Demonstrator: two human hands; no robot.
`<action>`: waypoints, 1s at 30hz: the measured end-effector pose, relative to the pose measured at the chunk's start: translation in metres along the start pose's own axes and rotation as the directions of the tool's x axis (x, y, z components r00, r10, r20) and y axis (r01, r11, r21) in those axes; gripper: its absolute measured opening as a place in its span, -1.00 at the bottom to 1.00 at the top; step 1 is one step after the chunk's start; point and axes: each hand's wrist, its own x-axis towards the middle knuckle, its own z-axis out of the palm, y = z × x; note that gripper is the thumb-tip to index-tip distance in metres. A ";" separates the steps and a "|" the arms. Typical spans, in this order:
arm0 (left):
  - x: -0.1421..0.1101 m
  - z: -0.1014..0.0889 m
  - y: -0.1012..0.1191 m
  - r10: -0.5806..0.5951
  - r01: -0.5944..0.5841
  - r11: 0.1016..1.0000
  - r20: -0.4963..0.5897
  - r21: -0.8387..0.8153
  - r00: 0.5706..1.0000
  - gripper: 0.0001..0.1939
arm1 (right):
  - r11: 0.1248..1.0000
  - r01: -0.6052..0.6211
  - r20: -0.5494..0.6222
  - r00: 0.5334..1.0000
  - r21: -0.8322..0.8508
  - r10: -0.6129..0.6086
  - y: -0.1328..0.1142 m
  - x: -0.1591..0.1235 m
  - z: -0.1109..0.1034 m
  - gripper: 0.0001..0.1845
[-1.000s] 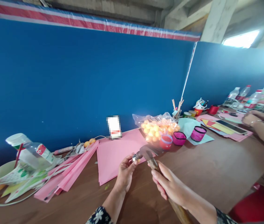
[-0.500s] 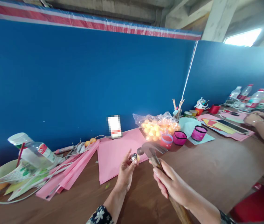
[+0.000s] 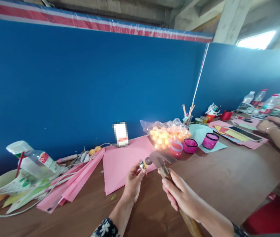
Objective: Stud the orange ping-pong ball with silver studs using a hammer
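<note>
My left hand (image 3: pixel 133 184) pinches a small shiny silver ball-like piece (image 3: pixel 142 165) between thumb and fingers, above the brown table. A yellowish part shows on its right side. My right hand (image 3: pixel 177 191) is wrapped round the wooden handle of a hammer (image 3: pixel 164 169). The hammer's head is level with the silver piece, its round face pointing left and very close to it; I cannot tell whether they touch. Pink paper sheets (image 3: pixel 122 164) lie on the table behind my left hand.
A clear bag of orange balls (image 3: pixel 163 136) lies behind the hammer, beside pink-rimmed rings (image 3: pixel 190 145). Paper strips (image 3: pixel 73 184), a tilted bottle (image 3: pixel 42 163) and a cup (image 3: pixel 4 182) crowd the left. Another person's hands (image 3: pixel 266 125) rest at the right. A blue partition (image 3: pixel 93 75) stands behind.
My left index finger has bent down onto the silver piece. The hammer's face is slightly nearer to it. My right hand keeps its grip.
</note>
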 end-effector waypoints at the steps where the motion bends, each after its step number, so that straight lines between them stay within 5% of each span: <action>1: 0.000 0.001 0.000 0.015 -0.015 1.000 0.002 0.022 1.000 -0.48 | 1.000 0.007 0.002 1.000 -0.004 -0.007 -0.001 0.000 0.001 -0.73; 16: -0.003 0.004 0.005 0.007 -0.010 0.998 0.049 0.069 0.999 -0.53 | 0.999 -0.008 0.052 0.999 -0.045 0.010 0.001 -0.002 0.003 -0.75; 24: -0.001 0.004 0.005 0.012 -0.015 0.995 0.031 0.099 0.999 -0.79 | 0.999 0.029 0.032 0.999 -0.041 -0.028 -0.002 -0.003 0.000 -0.77; 30: -0.003 0.004 0.007 -0.014 0.013 0.999 0.007 0.044 1.000 -0.79 | 0.999 0.026 0.036 0.999 -0.033 -0.025 0.001 -0.001 0.000 -0.77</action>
